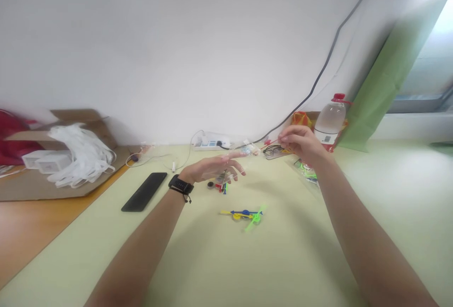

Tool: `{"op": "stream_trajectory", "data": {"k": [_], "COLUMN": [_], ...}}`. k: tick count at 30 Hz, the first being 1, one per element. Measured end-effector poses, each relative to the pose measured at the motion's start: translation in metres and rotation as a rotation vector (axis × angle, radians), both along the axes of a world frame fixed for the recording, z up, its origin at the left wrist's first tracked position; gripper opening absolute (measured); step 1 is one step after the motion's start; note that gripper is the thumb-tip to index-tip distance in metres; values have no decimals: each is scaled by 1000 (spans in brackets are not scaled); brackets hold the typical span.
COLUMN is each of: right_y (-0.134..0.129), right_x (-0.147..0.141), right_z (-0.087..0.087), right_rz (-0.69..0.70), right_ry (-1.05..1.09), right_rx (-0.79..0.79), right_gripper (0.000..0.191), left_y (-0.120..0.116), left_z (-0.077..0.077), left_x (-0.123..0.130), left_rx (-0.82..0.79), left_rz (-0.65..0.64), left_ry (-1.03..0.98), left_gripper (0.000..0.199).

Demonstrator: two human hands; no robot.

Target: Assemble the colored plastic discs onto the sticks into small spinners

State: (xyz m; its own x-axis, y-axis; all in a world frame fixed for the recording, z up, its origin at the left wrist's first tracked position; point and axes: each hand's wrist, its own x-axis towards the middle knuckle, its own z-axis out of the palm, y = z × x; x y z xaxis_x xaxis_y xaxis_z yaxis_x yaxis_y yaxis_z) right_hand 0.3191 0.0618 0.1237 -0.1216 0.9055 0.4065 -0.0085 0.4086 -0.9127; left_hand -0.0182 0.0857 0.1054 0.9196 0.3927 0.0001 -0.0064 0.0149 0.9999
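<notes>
My left hand, wearing a black wristband, hovers over the table with long, loosely bent fingers. A crinkled clear plastic bag lies against these fingers and seems held by them; its edges are hard to make out. Higher and to the right, my right hand pinches a thin red plastic arrow, its wider part pointing toward the bag. Below my hands, yellow, blue and green spinner arrows with round hubs lie together on the table. Small red and blue pieces sit partly hidden behind my left hand.
A black phone lies at left, near a cardboard box with white straps. Against the wall are a power strip and cables. At right stand a large water bottle and a bag of green pieces.
</notes>
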Motion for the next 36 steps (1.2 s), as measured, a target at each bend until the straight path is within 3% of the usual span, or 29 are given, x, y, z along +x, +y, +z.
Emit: {"op": "stream_trajectory", "data": {"k": [8,12,15,17,20,22,24,28,32,36], "right_y": [-23,-22,-8,2,11,13,15,19,18,12], "right_x": [-43,-43,-31,-26,-31,-44,-58,-73,-68,-64], "right_z": [15,15,3,-11,-35,-51,-65,-76,-70,-62], "right_rz": [183,47,-11,104,438,667,801,910,908,881], "right_ry": [-311,-383,-510,-699,-971,-1024,-972,-945,-890,-857], "right_rx": [25,17,-60,-178,-438,-599,-669,-686,-646,-568], "right_gripper": [33,43,43,37,42,53,55,50,46,45], "left_y": [-12,-11,-10,-11,-14,-14,-14,-15,-21,-22], "left_z": [5,3,2,2,4,4,4,7,14,12], "left_x": [14,13,14,16,21,23,24,25,28,29], "left_rx": [-55,-123,-182,-239,-296,-298,-297,-324,-390,-404], "left_rz": [-10,9,31,68,144,180,206,236,273,233], "left_ry": [0,-39,-157,-294,-408,-410,-412,-392,-581,-498], "left_gripper": [64,64,71,78,78,76,74,70,71,69]}}
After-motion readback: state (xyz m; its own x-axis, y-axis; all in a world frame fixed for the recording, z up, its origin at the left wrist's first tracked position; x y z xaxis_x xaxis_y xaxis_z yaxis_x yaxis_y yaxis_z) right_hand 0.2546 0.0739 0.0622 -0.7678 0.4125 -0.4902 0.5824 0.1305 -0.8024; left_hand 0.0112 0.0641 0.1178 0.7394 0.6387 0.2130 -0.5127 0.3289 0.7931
